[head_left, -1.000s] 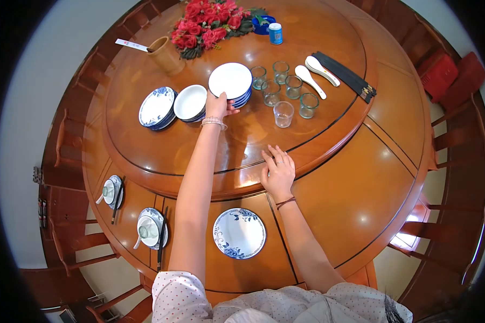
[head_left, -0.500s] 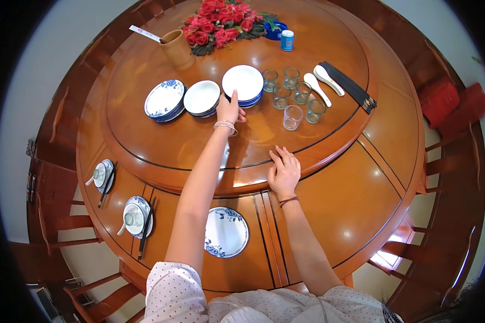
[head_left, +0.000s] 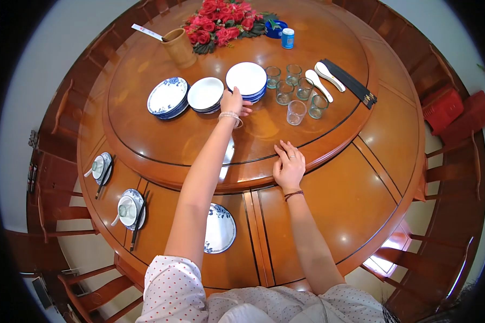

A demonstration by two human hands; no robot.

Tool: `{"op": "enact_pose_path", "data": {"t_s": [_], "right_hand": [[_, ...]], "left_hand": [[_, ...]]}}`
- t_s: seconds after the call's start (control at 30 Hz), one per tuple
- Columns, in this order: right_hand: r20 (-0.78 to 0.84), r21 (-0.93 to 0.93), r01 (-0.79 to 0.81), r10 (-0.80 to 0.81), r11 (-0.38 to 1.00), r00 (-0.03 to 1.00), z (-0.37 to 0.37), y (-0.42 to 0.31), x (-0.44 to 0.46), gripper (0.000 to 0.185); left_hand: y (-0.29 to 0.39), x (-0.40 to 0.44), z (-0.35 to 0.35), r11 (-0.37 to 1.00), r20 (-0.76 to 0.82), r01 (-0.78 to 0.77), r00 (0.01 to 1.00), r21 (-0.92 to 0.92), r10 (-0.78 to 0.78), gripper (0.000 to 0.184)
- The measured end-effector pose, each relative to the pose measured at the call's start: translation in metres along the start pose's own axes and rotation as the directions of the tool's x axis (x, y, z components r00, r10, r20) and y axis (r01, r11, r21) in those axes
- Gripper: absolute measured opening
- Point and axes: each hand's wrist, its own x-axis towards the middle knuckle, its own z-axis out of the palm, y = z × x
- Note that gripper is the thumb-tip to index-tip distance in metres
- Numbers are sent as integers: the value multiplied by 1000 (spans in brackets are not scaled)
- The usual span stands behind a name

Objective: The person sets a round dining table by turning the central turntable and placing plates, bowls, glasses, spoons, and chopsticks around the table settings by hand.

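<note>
My left hand (head_left: 235, 102) reaches over the turntable (head_left: 183, 145) with its fingers apart. It is at the near edge of a stack of white dishes with blue sides (head_left: 246, 78), close to the stack of white bowls (head_left: 205, 93) on its left. Whether the fingertips touch either stack I cannot tell. My right hand (head_left: 289, 164) lies with fingers stretched out on the turntable's near rim, holding nothing. A white plate with blue flowers (head_left: 221, 229) sits on the table below, partly hidden by my left forearm.
Patterned plates (head_left: 167, 97) are stacked at left. Several glasses (head_left: 296, 113), white spoons (head_left: 320, 85) and black chopsticks (head_left: 347, 82) lie right. Behind are red flowers (head_left: 221, 24), a wooden holder (head_left: 179, 49) and a blue can (head_left: 288, 39). Place settings (head_left: 128, 210) stand at the left.
The whole view has shifted slightly. The fingers of my left hand are spread a little more beside the dishes. My right hand stays on the turntable's rim.
</note>
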Motion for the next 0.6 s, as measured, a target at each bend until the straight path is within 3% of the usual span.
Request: {"op": "enact_pose_path", "data": {"t_s": [0.17, 0.33, 0.5, 0.57, 0.6], "right_hand": [[0, 8, 11, -11, 1000, 1000, -3, 16, 4, 32], [15, 18, 35, -36, 999, 999, -9, 32, 8, 32], [58, 7, 62, -62, 998, 996, -17, 53, 16, 31], [87, 46, 73, -77, 996, 993, -18, 67, 19, 29], [102, 24, 76, -78, 997, 992, -22, 71, 19, 29]], "left_hand": [[6, 10, 9, 991, 91, 119, 989, -64, -113, 45], [13, -3, 14, 990, 146, 139, 980, -14, -135, 48], [10, -107, -23, 991, 206, -134, 971, 25, 126, 56], [-21, -156, -69, 900, 168, -348, 935, 261, 313, 50], [-34, -189, -94, 900, 94, -297, 955, 320, 281, 44]]}}
